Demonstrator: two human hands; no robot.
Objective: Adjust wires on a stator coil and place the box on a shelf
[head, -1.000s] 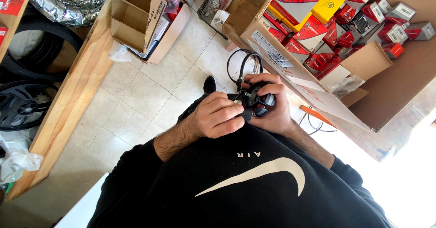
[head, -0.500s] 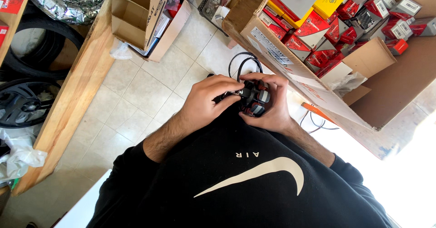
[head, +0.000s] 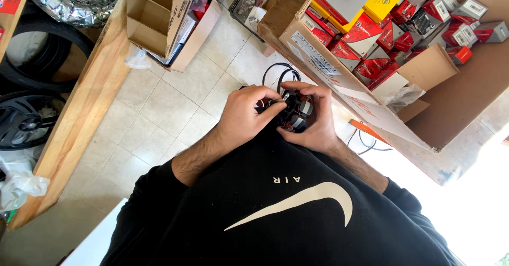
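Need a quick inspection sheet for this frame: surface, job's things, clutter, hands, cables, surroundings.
Surface: pale tiled floor; no bench under the hands.
Job's things: small dark round part with copper-coloured windings, held above the floor against a black sweatshirt.
Clutter: big cardboard box full of small red, grey and yellow cartons; open empty carton.
Hands: left hand grips the part from one side, right hand cups the other.
Cables: black looped cable rises from the part.
Surroundings: wooden plank, tyres, foil ducting.
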